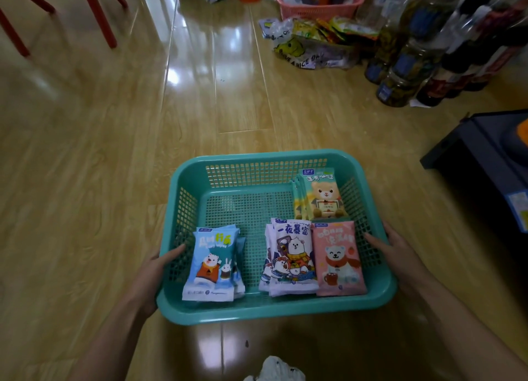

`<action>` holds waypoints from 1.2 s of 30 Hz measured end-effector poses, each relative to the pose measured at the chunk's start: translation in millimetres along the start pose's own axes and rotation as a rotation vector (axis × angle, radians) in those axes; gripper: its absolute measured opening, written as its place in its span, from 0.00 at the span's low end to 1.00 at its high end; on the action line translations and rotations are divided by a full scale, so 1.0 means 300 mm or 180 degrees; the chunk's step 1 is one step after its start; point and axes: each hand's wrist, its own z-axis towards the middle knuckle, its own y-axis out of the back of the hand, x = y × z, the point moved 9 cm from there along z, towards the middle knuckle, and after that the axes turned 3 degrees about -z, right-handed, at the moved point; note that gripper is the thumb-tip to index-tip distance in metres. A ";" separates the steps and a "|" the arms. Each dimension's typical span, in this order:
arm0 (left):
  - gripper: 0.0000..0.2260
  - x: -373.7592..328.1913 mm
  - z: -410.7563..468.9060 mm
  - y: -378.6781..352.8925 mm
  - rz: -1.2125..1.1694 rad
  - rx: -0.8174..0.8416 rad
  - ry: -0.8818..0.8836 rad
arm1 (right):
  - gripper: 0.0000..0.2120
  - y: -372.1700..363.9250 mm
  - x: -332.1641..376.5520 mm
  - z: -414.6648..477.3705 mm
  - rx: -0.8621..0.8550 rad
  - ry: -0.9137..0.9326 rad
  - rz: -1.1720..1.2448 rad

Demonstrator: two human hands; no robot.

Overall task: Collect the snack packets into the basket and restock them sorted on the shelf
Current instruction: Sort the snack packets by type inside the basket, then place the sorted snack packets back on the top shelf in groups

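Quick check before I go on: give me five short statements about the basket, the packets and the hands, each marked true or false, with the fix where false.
1. Both hands grip the teal basket by its sides. True: left hand, right hand.
2. The pink packet lies at the basket's left side. False: it lies at the right, beside the white packets.
3. The blue packets lie at the basket's left side. True.
4. The basket is full to the rim. False: much of its mesh floor is bare.
5. The bear packets lie in the pink basket. False: they are in the teal basket's far right corner.
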 end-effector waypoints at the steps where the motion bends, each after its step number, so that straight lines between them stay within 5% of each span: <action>1: 0.12 0.002 0.001 0.006 -0.0024 -0.0022 0.0032 | 0.18 0.001 0.001 0.001 0.0019 0.0011 0.0028; 8: 0.10 -0.178 -0.068 -0.017 0.0067 -0.0011 -0.0182 | 0.15 0.041 0.125 -0.073 0.0072 0.0100 0.0360; 11: 0.10 -0.340 -0.205 -0.048 0.0093 0.0052 -0.0229 | 0.35 0.084 0.288 -0.190 0.0102 0.0188 0.0383; 16: 0.09 -0.681 -0.572 -0.096 0.0154 0.0148 -0.0139 | 0.20 0.187 0.683 -0.513 -0.0105 0.0284 0.0473; 18: 0.09 -0.838 -0.746 -0.124 0.0187 0.0161 -0.0097 | 0.34 0.250 0.848 -0.685 -0.0240 0.0224 0.0401; 23: 0.10 -1.238 -1.200 -0.236 0.0369 0.0324 -0.0045 | 0.43 0.416 1.274 -1.129 -0.0533 0.0226 0.0626; 25: 0.10 -1.373 -1.376 -0.293 0.0447 0.0426 -0.0039 | 0.37 0.491 1.398 -1.307 -0.0633 0.0221 0.0655; 28: 0.10 -1.504 -1.600 -0.360 0.0612 0.0525 0.0004 | 0.13 0.588 1.527 -1.542 -0.0766 0.0124 0.0941; 34: 0.11 -1.621 -1.850 -0.482 0.1094 0.0979 0.0053 | 0.20 0.701 1.585 -1.956 -0.1304 0.0077 0.1078; 36: 0.11 -1.644 -1.896 -0.534 0.1286 0.1180 0.0032 | 0.14 0.712 1.562 -2.082 -0.1632 0.0058 0.1177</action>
